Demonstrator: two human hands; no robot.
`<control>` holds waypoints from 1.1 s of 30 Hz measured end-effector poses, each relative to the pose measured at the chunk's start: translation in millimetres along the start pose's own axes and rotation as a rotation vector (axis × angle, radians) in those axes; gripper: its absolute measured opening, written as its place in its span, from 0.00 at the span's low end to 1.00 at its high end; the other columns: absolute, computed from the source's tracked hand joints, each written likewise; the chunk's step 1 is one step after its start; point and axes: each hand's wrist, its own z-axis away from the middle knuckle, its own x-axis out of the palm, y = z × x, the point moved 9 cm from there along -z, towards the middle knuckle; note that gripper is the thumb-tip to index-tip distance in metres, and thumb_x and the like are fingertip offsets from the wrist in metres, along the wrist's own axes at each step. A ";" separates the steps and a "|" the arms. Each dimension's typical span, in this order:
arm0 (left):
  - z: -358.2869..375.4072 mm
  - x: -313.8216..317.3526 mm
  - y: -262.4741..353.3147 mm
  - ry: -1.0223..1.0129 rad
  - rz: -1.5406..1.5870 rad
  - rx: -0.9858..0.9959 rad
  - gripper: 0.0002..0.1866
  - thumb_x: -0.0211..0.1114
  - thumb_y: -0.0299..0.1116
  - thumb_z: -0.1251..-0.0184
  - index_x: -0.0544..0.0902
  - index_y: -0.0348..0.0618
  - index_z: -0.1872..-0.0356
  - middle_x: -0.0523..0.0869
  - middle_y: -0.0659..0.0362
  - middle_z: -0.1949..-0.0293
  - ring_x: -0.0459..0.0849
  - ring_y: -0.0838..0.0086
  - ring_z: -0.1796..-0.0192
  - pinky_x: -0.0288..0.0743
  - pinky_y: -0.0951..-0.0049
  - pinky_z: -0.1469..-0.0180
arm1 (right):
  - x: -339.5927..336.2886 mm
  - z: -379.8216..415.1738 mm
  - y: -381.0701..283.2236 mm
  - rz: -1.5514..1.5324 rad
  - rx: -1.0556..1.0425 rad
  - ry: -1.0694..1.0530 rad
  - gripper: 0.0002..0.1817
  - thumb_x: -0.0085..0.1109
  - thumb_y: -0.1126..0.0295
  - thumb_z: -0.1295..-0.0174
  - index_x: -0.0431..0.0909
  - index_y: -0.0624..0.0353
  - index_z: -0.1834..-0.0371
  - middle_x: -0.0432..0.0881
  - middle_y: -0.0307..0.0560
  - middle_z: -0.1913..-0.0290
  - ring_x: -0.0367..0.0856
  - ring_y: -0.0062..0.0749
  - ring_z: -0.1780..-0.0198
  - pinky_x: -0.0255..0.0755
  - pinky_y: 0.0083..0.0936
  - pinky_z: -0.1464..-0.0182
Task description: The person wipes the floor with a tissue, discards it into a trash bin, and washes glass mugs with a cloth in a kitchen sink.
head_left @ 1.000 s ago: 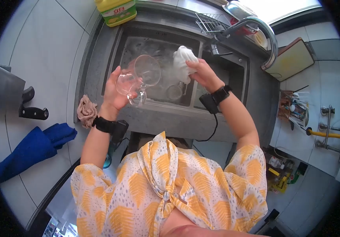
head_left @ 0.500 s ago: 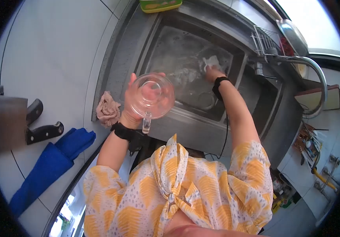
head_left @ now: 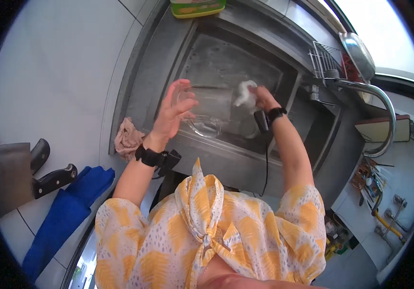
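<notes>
My left hand [head_left: 172,110] grips a clear glass pitcher [head_left: 213,102] near its base, with thumb and fingers curved round it. The pitcher lies on its side over the sink [head_left: 260,55], its looped handle toward me and its other end pointing right. A wet-looking white cloth [head_left: 244,94] is pinched in my right hand [head_left: 265,98], right by that end of the pitcher. Both wrists wear black bands; a small black box hangs by the right one.
A crumpled pink cloth [head_left: 129,138] sits at the sink's left edge. On the left counter lie a cleaver [head_left: 7,178], another black-handled knife and a blue cloth [head_left: 67,207]. A curved faucet [head_left: 390,106] and a wire rack [head_left: 325,58] stand right. A green-yellow container [head_left: 197,8] is at the back.
The pitcher has turned from facing me to lying sideways. My right hand has come up from the sink's basin with the white cloth, close to the pitcher's right end.
</notes>
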 end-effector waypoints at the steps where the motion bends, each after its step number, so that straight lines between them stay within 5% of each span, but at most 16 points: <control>1: -2.6 -0.7 4.5 0.089 -0.156 0.055 0.30 0.68 0.36 0.49 0.66 0.46 0.45 0.71 0.55 0.54 0.74 0.72 0.53 0.74 0.75 0.62 | 3.7 34.3 -16.3 0.007 -0.006 0.012 0.16 0.49 0.67 0.38 0.73 0.64 0.51 0.79 0.49 0.54 0.79 0.39 0.55 0.74 0.35 0.54; 3: -12.1 4.8 -1.7 0.100 -0.275 0.142 0.29 0.68 0.33 0.49 0.65 0.47 0.45 0.70 0.59 0.55 0.74 0.75 0.57 0.72 0.78 0.64 | 26.2 94.2 -58.9 -0.318 -0.247 -0.202 0.20 0.52 0.67 0.38 0.68 0.66 0.46 0.77 0.47 0.52 0.76 0.34 0.50 0.71 0.31 0.49; 6: -25.2 10.5 -14.7 0.178 -0.489 0.281 0.29 0.68 0.30 0.49 0.65 0.47 0.45 0.69 0.63 0.57 0.73 0.80 0.62 0.70 0.81 0.67 | 42.9 180.9 -91.3 -0.371 -0.445 -0.139 0.19 0.53 0.63 0.38 0.71 0.64 0.49 0.79 0.42 0.56 0.78 0.27 0.58 0.72 0.25 0.58; 9: -34.5 19.9 -25.8 0.259 -0.649 0.347 0.29 0.68 0.30 0.49 0.65 0.45 0.46 0.71 0.63 0.57 0.73 0.81 0.63 0.71 0.81 0.65 | 71.2 227.8 -86.4 -0.144 -0.654 -0.035 0.22 0.52 0.60 0.36 0.69 0.62 0.44 0.76 0.37 0.51 0.70 0.19 0.51 0.64 0.22 0.49; 11: -39.2 29.0 -37.7 0.271 -0.718 0.355 0.28 0.68 0.31 0.48 0.65 0.43 0.46 0.72 0.62 0.57 0.75 0.79 0.62 0.72 0.80 0.63 | 98.3 229.9 -71.6 0.174 -0.717 -0.002 0.24 0.44 0.60 0.34 0.63 0.62 0.38 0.61 0.50 0.34 0.56 0.33 0.33 0.51 0.29 0.35; 12: -39.5 35.4 -41.1 0.265 -0.743 0.401 0.28 0.68 0.31 0.49 0.66 0.41 0.47 0.73 0.59 0.55 0.72 0.73 0.55 0.68 0.74 0.55 | 116.3 241.5 -81.4 0.411 -0.945 0.047 0.24 0.36 0.56 0.32 0.62 0.55 0.36 0.49 0.57 0.30 0.39 0.43 0.27 0.37 0.39 0.31; 13: -37.3 46.9 -37.9 0.259 -0.769 0.450 0.27 0.68 0.32 0.50 0.68 0.39 0.49 0.74 0.55 0.53 0.69 0.67 0.47 0.64 0.69 0.47 | 125.8 245.8 -79.0 0.636 -0.952 0.173 0.23 0.30 0.55 0.31 0.65 0.47 0.37 0.50 0.57 0.31 0.36 0.52 0.28 0.32 0.51 0.33; 14: -34.0 72.3 -32.3 0.062 -0.461 0.441 0.26 0.68 0.32 0.52 0.71 0.39 0.50 0.74 0.52 0.52 0.71 0.63 0.50 0.67 0.70 0.50 | 126.5 244.4 -79.6 0.634 -0.955 0.179 0.23 0.30 0.55 0.31 0.65 0.47 0.37 0.50 0.57 0.31 0.36 0.52 0.28 0.32 0.51 0.33; 16: -34.6 70.7 -42.7 0.037 -0.665 0.505 0.25 0.69 0.31 0.55 0.73 0.40 0.52 0.74 0.52 0.55 0.72 0.62 0.54 0.69 0.70 0.51 | 121.9 239.3 -87.1 0.708 -1.012 0.279 0.22 0.30 0.54 0.32 0.67 0.41 0.39 0.51 0.53 0.31 0.36 0.52 0.28 0.29 0.60 0.36; 17: -29.5 77.7 -41.6 0.027 -0.667 0.504 0.25 0.69 0.31 0.55 0.73 0.40 0.52 0.74 0.52 0.55 0.72 0.62 0.54 0.69 0.70 0.51 | 114.7 239.9 -92.4 0.763 -1.050 0.447 0.21 0.33 0.54 0.32 0.71 0.42 0.42 0.63 0.50 0.36 0.52 0.52 0.32 0.42 0.50 0.34; 20: -1.7 88.1 -24.5 0.232 -0.982 0.536 0.28 0.71 0.31 0.57 0.72 0.42 0.51 0.73 0.53 0.56 0.72 0.63 0.53 0.68 0.70 0.50 | 83.1 191.7 -92.0 0.600 -0.901 0.340 0.21 0.35 0.55 0.33 0.75 0.46 0.46 0.75 0.49 0.46 0.68 0.50 0.41 0.58 0.37 0.39; 21: 3.8 97.0 -19.3 0.185 -0.997 0.546 0.29 0.71 0.32 0.56 0.71 0.42 0.50 0.73 0.55 0.55 0.71 0.66 0.51 0.65 0.69 0.47 | 72.9 183.9 -87.0 0.491 -0.851 0.307 0.21 0.37 0.56 0.33 0.77 0.56 0.51 0.81 0.46 0.55 0.76 0.39 0.50 0.67 0.24 0.48; 22: 6.9 103.2 -16.6 0.138 -1.012 0.557 0.29 0.72 0.33 0.55 0.70 0.42 0.50 0.72 0.56 0.53 0.70 0.68 0.49 0.62 0.69 0.43 | 68.4 182.9 -83.5 0.486 -0.857 0.314 0.21 0.37 0.56 0.33 0.77 0.56 0.51 0.81 0.46 0.55 0.76 0.39 0.50 0.67 0.24 0.48; 24: 7.2 99.4 -17.1 0.139 -0.975 0.541 0.29 0.71 0.32 0.55 0.69 0.42 0.49 0.71 0.57 0.52 0.70 0.69 0.48 0.62 0.69 0.43 | 53.4 165.1 -61.6 -0.128 -0.674 0.151 0.20 0.41 0.59 0.33 0.76 0.65 0.53 0.80 0.45 0.55 0.76 0.28 0.53 0.68 0.23 0.52; 27: 4.9 93.1 -18.5 0.142 -0.864 0.545 0.29 0.71 0.30 0.54 0.68 0.43 0.48 0.70 0.59 0.51 0.68 0.71 0.48 0.61 0.71 0.43 | 46.6 177.7 -45.6 -0.369 -0.569 0.197 0.18 0.45 0.62 0.34 0.75 0.67 0.55 0.79 0.42 0.56 0.74 0.20 0.56 0.67 0.19 0.55; 33: 7.9 86.0 -11.3 0.090 -0.655 0.603 0.30 0.70 0.32 0.54 0.68 0.43 0.48 0.68 0.57 0.54 0.68 0.69 0.50 0.63 0.70 0.47 | 48.5 227.0 -46.0 -0.440 -0.516 0.118 0.18 0.46 0.59 0.34 0.74 0.64 0.55 0.79 0.41 0.58 0.76 0.23 0.60 0.67 0.20 0.58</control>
